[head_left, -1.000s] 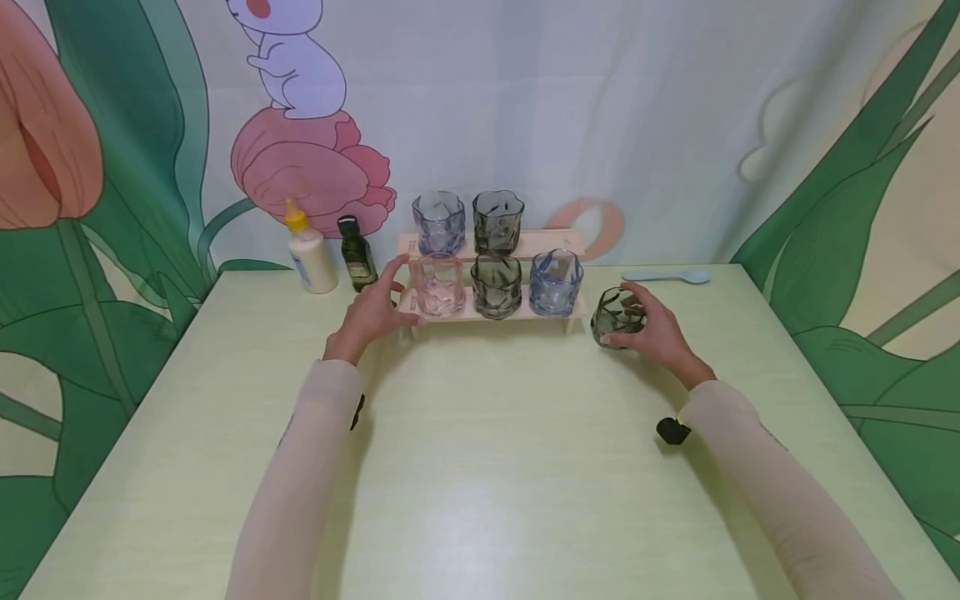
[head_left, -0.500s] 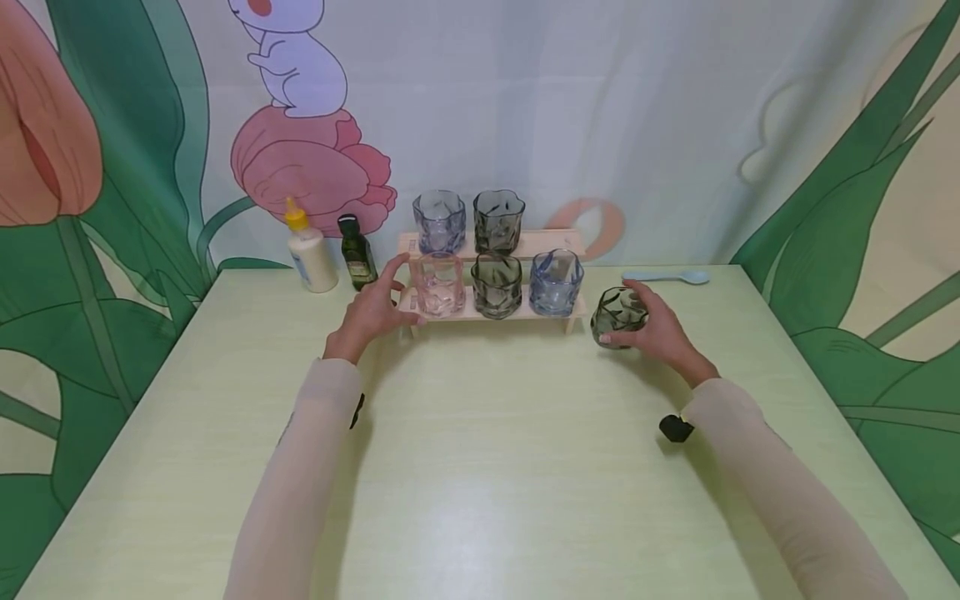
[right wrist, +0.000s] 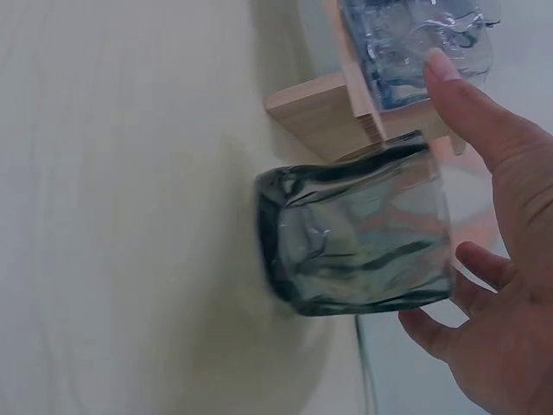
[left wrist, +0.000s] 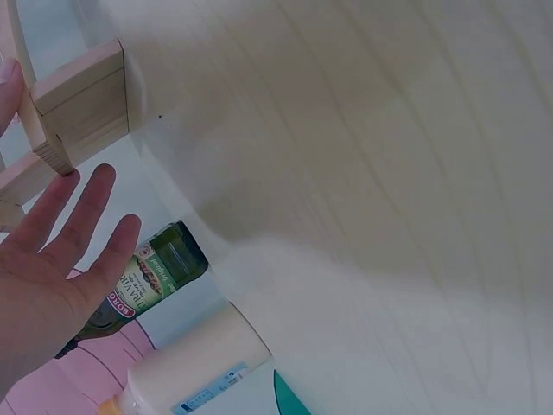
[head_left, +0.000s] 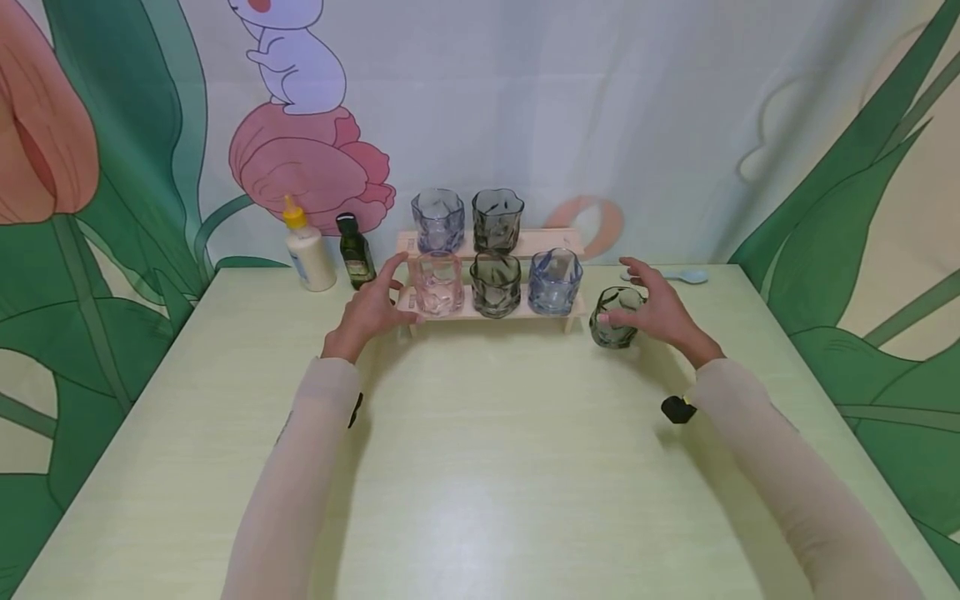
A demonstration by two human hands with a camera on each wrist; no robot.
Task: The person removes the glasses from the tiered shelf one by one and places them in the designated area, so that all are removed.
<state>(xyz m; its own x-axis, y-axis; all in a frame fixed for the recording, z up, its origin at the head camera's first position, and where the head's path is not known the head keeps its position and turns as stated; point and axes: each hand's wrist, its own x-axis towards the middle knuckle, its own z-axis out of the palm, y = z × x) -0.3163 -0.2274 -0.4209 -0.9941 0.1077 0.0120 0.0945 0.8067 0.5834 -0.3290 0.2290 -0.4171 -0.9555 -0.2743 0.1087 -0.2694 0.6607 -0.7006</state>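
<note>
Bottle (left wrist: 169,264) reads "BORG"; left hand (head_left: 367,312) spread at rack (head_left: 544,242), right hand (head_left: 663,313) spread beside glass (right wrist: 354,238)

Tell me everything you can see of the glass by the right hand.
A translucent, smoky grey-green glass with an uneven rim, creased sides and a dark base. It stands upright on the table, right of the wooden rack and apart from it, with nothing visible inside. The right hand is spread beside it; whether they touch is unclear.

Indoor tabletop set-up, kind of room unclear, pale table (head_left: 480,450), printed cloth backdrop (head_left: 660,125) with rabbit (head_left: 303,71) and tulip (head_left: 45,125)
</note>
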